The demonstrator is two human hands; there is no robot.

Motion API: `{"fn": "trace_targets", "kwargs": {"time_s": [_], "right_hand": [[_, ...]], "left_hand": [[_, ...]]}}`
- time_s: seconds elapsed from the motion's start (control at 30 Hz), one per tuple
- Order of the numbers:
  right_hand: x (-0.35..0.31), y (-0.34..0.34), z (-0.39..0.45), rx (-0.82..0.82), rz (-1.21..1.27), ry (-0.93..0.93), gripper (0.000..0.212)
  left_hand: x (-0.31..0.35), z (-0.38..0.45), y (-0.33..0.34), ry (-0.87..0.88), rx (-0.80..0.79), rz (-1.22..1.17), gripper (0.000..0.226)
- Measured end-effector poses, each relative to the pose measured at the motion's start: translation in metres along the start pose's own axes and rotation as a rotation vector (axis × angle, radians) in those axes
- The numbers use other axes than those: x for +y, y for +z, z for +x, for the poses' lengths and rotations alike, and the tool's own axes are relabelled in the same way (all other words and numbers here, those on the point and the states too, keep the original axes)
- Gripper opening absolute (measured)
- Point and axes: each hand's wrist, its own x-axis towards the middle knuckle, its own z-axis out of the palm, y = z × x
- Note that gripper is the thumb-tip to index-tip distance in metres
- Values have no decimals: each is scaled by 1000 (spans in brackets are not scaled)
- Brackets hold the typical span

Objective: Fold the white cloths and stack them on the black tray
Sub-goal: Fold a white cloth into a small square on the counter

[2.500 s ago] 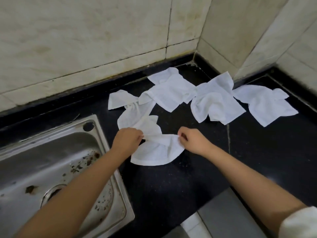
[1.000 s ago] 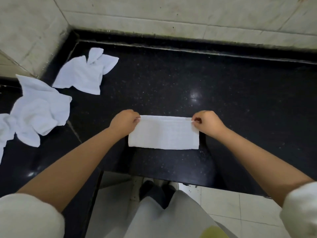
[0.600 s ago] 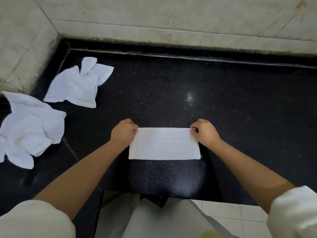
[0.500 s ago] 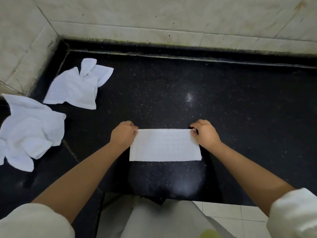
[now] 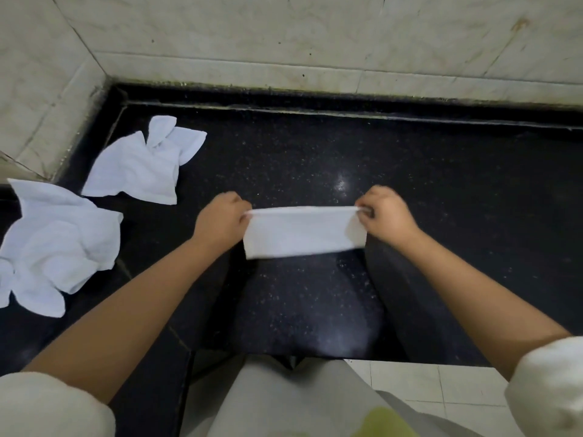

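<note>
While stretched between both hands, the folded cloth (image 5: 304,231) is pinched at its far corners by the left hand (image 5: 220,220) and right hand (image 5: 386,217), above the black counter (image 5: 441,184). Two crumpled cloths (image 5: 142,165) (image 5: 60,244) lie well left of the left hand.

This is a kitchen or washroom corner. A polished black stone counter (image 5: 410,171) meets stained, marble-patterned wall tiles (image 5: 284,33), with pale floor tiles (image 5: 441,386) below.
</note>
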Motion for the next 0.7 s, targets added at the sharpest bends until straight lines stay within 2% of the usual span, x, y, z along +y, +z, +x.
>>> {"fn": "trace_targets", "kwargs": {"time_s": [0.1,0.17,0.27,0.37,0.43,0.53,0.6,0.63,0.7], "right_hand": [[-1,-20,-9,282,1,-116,18],[2,-11,-25,333,-12,-152,22],[11,28,-63,221,-78,-129,24],[11,66,-101,73,-186,-89,8],[8,74,-111,27,-196,-26,15],[2,70,-109,51,-177,81,33],[-7,64,-103,59,-103,264,25],[-11,61,-99,32,-84,373,23],[-19,60,-92,-79,-112,550,31]], "left_hand": [[2,-2,-19,229,224,36,9],[1,-11,-14,316,217,77,24],[-7,-35,18,381,47,174,27],[-12,-66,50,387,-166,223,14],[-15,-79,60,360,-234,204,10],[-16,-78,57,325,-170,161,33],[-7,-67,54,292,-89,131,38],[1,-60,53,270,-59,130,40],[21,-43,56,157,-96,142,42]]}}
